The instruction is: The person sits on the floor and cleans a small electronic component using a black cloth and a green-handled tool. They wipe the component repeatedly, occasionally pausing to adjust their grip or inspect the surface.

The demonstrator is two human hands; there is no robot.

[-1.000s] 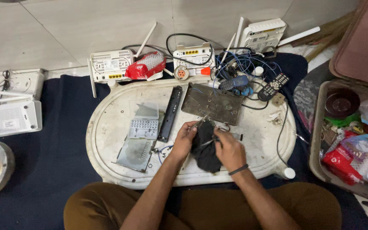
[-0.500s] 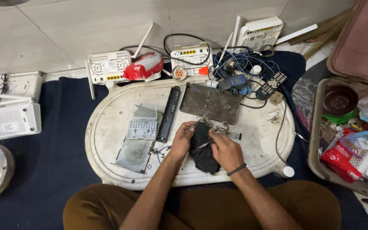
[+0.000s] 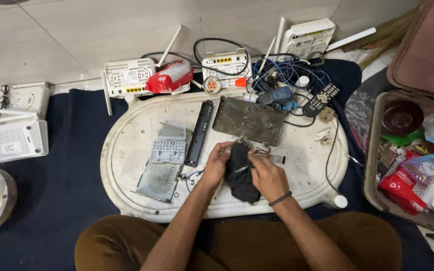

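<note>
A dark cloth (image 3: 240, 173) is held near the front edge of the white oval tray (image 3: 126, 150), gripped between both hands. The left hand (image 3: 216, 165) is closed on its left side, and the right hand (image 3: 267, 175) is closed on its right, with a thin light tool pinched against it. Since a second ago, little has changed: the hands have stayed on the cloth, so the same handling appears to be under way. Behind the cloth lies a metal plate (image 3: 249, 120), with a black strip (image 3: 199, 131) and a clear parts box (image 3: 168, 145) further left.
</note>
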